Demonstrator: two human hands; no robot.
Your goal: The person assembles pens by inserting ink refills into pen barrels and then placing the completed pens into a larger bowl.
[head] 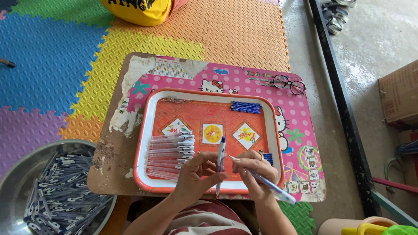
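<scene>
Over tray [150,126] near rim: left hand [196,174] grips upright pen [220,163]; right hand [254,172] grips pen refill [261,180]. Tray centre open.

Two bare forearms reach forward; left hand [197,170] and right hand [254,169] meet, fingers curled in pinching grips.

A brown cardboard box [399,93] is seen at the right edge, on the concrete floor. Small square picture labels [310,162] are stuck on the pink board's right corner.
</scene>
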